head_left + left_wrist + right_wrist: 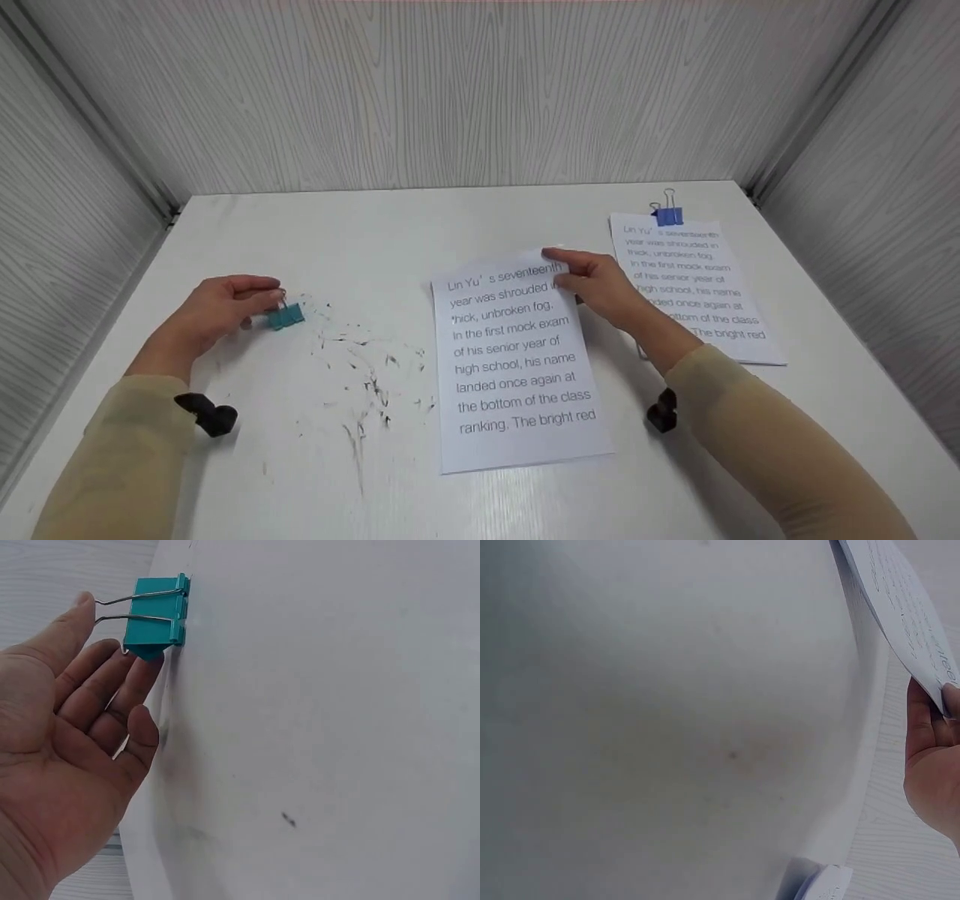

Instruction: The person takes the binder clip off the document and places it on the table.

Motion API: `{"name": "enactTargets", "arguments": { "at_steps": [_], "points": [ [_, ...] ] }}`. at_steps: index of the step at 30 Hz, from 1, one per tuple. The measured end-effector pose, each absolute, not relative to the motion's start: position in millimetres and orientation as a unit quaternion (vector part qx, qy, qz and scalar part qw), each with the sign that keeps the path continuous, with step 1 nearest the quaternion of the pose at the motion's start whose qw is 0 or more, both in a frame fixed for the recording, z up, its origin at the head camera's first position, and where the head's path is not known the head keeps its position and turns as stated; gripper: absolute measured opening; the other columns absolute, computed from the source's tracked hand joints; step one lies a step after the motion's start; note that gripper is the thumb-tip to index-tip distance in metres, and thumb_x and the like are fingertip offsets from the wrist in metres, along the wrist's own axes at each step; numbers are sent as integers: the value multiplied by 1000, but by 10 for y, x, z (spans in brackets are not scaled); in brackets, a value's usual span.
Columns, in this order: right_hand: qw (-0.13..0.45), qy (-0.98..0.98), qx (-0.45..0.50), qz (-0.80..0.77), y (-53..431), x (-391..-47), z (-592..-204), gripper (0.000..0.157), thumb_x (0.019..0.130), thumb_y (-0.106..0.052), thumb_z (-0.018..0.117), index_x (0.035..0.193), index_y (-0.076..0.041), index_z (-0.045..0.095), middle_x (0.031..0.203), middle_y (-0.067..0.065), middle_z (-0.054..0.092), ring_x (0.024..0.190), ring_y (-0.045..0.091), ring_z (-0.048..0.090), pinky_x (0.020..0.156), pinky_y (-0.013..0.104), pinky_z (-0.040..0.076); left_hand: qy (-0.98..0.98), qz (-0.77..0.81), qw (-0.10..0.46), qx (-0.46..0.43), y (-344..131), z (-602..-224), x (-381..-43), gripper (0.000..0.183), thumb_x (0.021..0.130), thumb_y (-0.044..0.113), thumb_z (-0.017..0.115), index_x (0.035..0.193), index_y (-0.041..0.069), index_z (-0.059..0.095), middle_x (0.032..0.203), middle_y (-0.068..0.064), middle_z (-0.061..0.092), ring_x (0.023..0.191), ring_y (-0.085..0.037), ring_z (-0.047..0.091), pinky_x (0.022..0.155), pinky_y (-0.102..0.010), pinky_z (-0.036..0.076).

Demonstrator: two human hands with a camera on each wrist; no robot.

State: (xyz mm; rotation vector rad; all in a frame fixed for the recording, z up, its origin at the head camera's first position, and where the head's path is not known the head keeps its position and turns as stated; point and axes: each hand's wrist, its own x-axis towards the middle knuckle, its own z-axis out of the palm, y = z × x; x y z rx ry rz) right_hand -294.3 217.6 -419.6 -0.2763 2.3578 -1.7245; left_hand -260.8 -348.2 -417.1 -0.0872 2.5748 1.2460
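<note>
Over the left part of the table, my left hand (217,315) pinches a teal binder clip (286,316) by its wire handles. In the left wrist view the clip (156,613) has its jaw edge against or close to the white tabletop, with the thumb on one handle and fingers behind. My right hand (600,289) grips the upper right corner of a sheaf of printed paper (517,375), thumb on the print side. The top edge of the sheaf is lifted. At the right wrist view's edge, fingers and thumb hold that paper (907,615).
A second printed sheaf (697,292) lies at the back right, with a blue binder clip (669,216) on its top edge; my right forearm partly covers it. Dark smudges (371,386) mark the white table (360,232). Grained panels (450,90) stand behind and at both sides.
</note>
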Motion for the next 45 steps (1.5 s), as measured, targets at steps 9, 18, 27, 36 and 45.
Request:
{"name": "enactTargets", "arguments": {
  "at_steps": [9, 18, 27, 36, 45],
  "points": [
    [110, 817, -79, -561, 2187, -2923, -4164, 55, 104, -5, 65, 156, -18, 56, 141, 6, 68, 112, 23, 72, 83, 30, 61, 885, 446, 125, -43, -3420, -4165, -2626, 74, 106, 49, 64, 162, 6, 43, 156, -19, 54, 142, -36, 51, 111, -48, 46],
    [85, 874, -84, -472, 2219, -2870, -4063, 62, 103, -14, 69, 162, -22, 48, 167, 5, 43, 144, 29, 53, 113, 42, 49, 930, 362, -58, -17, -2926, -3975, -2504, 78, 104, 52, 64, 157, -3, 46, 155, -28, 51, 147, -47, 44, 118, -62, 37],
    [51, 926, -140, -347, 2246, -2620, -3964, 68, 102, -26, 72, 163, -18, 44, 167, 5, 42, 154, 32, 39, 123, 50, 35, 958, 254, -100, 85, -1975, -3793, -2203, 75, 102, 46, 68, 155, -3, 49, 159, -25, 48, 148, -44, 43, 121, -61, 34],
    [116, 953, -218, -176, 2268, -2194, -3917, 86, 95, -39, 80, 166, -15, 38, 171, 15, 33, 155, 40, 35, 123, 57, 32, 969, 162, -43, 181, -1269, -3908, -1855, 89, 96, 61, 69, 158, 0, 48, 167, -23, 37, 154, -43, 34, 119, -63, 35],
    [151, 952, -246, -101, 2263, -1962, -3945, 91, 92, -48, 80, 167, -20, 37, 173, 13, 29, 158, 40, 28, 124, 64, 25, 968, 114, 35, 222, -985, -4085, -1709, 98, 95, 70, 63, 162, 3, 41, 168, -23, 36, 155, -44, 32, 124, -63, 26]
  ]
}}
